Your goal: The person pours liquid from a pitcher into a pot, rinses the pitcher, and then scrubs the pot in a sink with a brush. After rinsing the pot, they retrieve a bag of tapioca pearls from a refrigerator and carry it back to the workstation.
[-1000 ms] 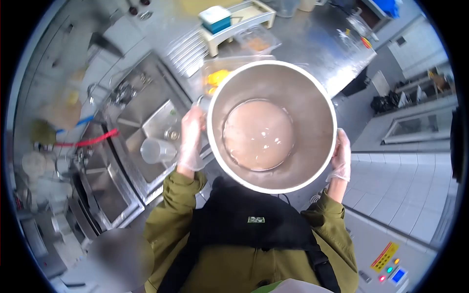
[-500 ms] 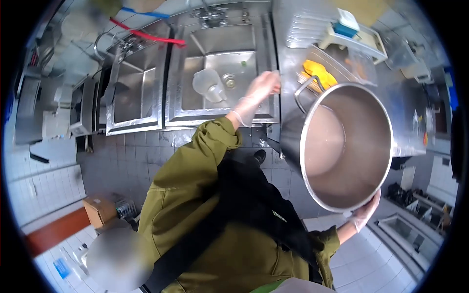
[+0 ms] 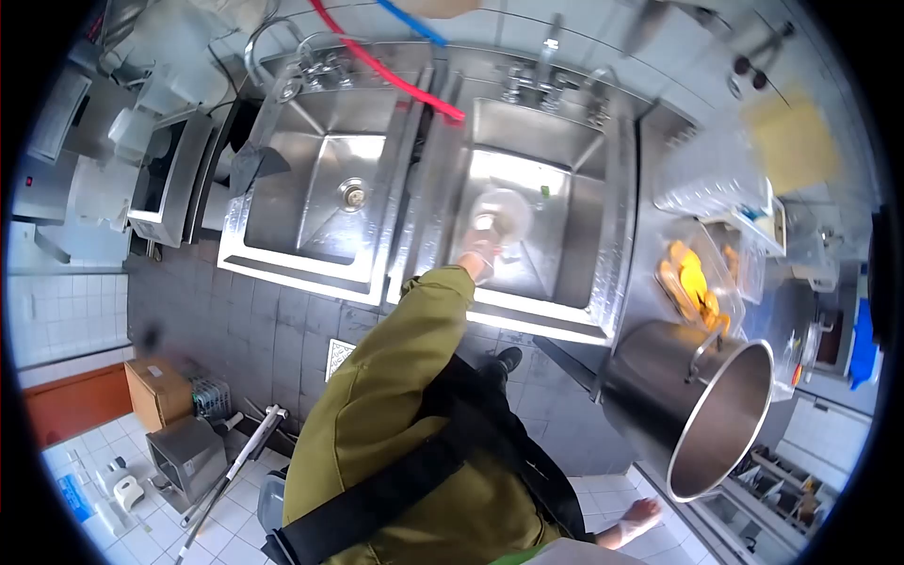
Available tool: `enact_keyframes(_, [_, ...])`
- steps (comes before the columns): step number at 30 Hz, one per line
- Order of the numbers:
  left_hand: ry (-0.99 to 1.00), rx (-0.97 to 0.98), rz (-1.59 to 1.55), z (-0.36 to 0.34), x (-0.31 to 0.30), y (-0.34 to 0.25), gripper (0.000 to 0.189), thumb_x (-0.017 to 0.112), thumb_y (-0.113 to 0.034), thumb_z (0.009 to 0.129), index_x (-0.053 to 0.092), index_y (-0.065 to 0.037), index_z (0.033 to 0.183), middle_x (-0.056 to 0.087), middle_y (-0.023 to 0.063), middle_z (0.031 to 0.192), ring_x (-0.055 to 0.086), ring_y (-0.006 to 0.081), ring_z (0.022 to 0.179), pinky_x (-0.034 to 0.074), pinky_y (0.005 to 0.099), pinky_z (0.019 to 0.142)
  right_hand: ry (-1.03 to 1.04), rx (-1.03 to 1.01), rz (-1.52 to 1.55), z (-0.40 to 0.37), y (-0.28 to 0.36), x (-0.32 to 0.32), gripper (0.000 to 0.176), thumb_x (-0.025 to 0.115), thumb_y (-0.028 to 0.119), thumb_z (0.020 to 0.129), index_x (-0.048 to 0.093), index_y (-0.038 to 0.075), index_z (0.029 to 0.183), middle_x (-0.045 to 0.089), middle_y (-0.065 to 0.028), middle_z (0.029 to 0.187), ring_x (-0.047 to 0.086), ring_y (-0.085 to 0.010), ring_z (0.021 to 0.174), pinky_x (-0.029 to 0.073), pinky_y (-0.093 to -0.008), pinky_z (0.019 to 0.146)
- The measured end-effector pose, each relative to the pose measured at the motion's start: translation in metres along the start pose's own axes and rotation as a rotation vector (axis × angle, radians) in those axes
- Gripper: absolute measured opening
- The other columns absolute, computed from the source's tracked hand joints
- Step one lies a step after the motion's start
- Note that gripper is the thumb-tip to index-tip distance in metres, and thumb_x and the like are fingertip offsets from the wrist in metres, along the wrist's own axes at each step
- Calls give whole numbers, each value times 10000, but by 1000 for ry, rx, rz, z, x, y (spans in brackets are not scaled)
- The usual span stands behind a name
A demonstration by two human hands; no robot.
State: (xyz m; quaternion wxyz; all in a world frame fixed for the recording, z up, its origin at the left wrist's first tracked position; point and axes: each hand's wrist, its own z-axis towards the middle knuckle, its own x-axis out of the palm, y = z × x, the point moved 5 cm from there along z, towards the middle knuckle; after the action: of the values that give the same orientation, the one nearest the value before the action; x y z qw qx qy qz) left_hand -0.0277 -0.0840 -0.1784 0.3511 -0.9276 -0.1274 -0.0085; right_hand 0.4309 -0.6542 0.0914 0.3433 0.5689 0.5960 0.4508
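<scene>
**Left hand [image 3: 482, 252] at the clear jug [image 3: 504, 215] in the right-hand sink [image 3: 541, 320]**

I have the left arm stretched forward over the sink's front rim, with its hand overlapping the near side of the jug. The fingers are blurred, so I cannot tell whether that grip is clamped on the jug or only touching it. The jug sits inside the basin, toward its left side; whether it stands upright or leans, I cannot tell. A small green scrap [image 3: 545, 191] lies to its right.

My right hand [image 3: 643, 516] is low in the view, near the big metal pot [image 3: 650, 386] but apart from it. Its fingers are too small for me to read that grip. The pot's mouth faces the lower right; I can't make out what bears it. Just beyond its handle [image 3: 699, 356], a clear tray [image 3: 714, 259] with yellow items [image 3: 692, 278] rests on the metal table [image 3: 648, 282]. A red hose [image 3: 377, 66] reaches down between the two sinks.
</scene>
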Motion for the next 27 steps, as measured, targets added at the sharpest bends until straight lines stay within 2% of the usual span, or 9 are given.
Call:
enact_keyframes(3, [183,80,-1,-57,-24,-77,321,511,-264,833,564,5,999,618,114,818,618,190,704,506,289,601,-167,186,-10,-49,-75,-10,134,469,220,845,477,87,830,448,2,703,480,-125,685,419,-276,666])
enact_keyframes(7, [284,293,-19,-125,-113,-204,337,531,-271,822,554,33,963,623,131,767,610,176,619,501,280,579,-50,336,-229,-97,-140,75,127,468,213,839,484,89,820,457,-2,700,487,-130,678,421,-281,655])
enact_keyframes(13, [-69,489,223,-177,-298,-282,319,500,-257,836,580,43,911,616,105,666,604,155,615,466,271,532,302,324,-464,-112,-196,259,119,467,204,830,495,91,805,471,-8,695,498,-137,667,425,-288,639])
enact_keyframes(15, [-204,410,401,-164,-343,-271,282,545,-230,801,615,40,842,630,133,681,626,186,635,481,294,557,416,285,-506,-116,-206,320,116,466,201,827,499,92,800,476,-10,693,502,-139,664,426,-290,634])
enact_keyframes(17, [-466,574,1202,-123,-373,-249,189,606,-182,744,648,1,757,634,152,705,637,242,661,492,313,593,523,239,-535,-124,-213,376,114,466,197,824,502,93,795,480,-12,691,505,-142,660,427,-292,629])
enact_keyframes(19, [-390,223,1242,-70,-400,-212,106,664,-144,676,666,-41,701,630,160,740,626,288,704,491,332,608,615,194,-539,-133,-217,427,113,465,194,821,506,94,791,485,-14,689,509,-144,656,429,-295,624])
enact_keyframes(21, [-288,131,1231,-34,-415,-180,192,685,-143,654,659,-32,809,621,190,797,623,284,727,490,340,613,705,162,-540,-144,-220,471,111,465,191,817,510,94,786,490,-16,688,512,-147,653,430,-297,618])
enact_keyframes(23, [-324,817,1278,-10,-426,-140,259,652,-163,703,635,-13,913,627,187,841,633,242,720,491,340,601,784,133,-540,-157,-224,510,110,464,188,814,513,95,781,494,-18,686,516,-149,649,431,-299,613])
enact_keyframes(27, [-254,122,44,37,-443,-91,341,600,-192,764,553,-25,1057,609,108,948,621,203,784,494,337,690,879,109,-540,-184,-231,549,109,463,181,808,520,97,771,504,-22,683,523,-154,642,434,-304,602])
